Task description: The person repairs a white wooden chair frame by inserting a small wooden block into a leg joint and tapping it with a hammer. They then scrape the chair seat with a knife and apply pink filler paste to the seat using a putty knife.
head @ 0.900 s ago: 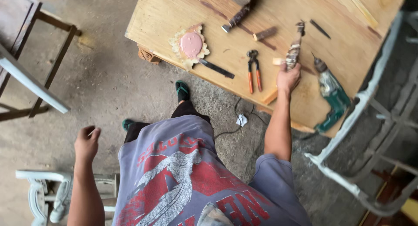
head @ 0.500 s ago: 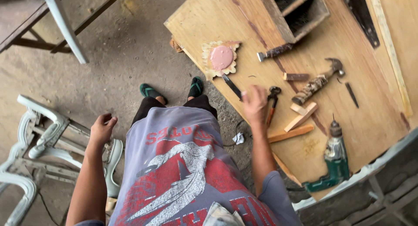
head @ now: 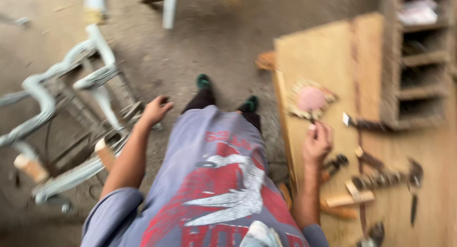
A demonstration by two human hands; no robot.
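The picture is blurred by head motion. My right hand rests on the wooden board, fingers curled just below a round tool with a pink centre and a ragged pale rim. The tool's dark handle is hidden at my fingers, and I cannot tell whether I grip it. My left hand hangs loosely by my side above the concrete floor and holds nothing. Orange-handled pliers lie just right of my right wrist.
A hammer, short wood pieces and a dark chisel-like tool lie on the board. A wooden shelf box stands at the top right. White metal chair frames lie on the floor at my left.
The view has swung left, so the board now lies at the right. My right hand has moved from the wood pieces and pliers up to the round pink-centred tool. The left hand hangs as before.
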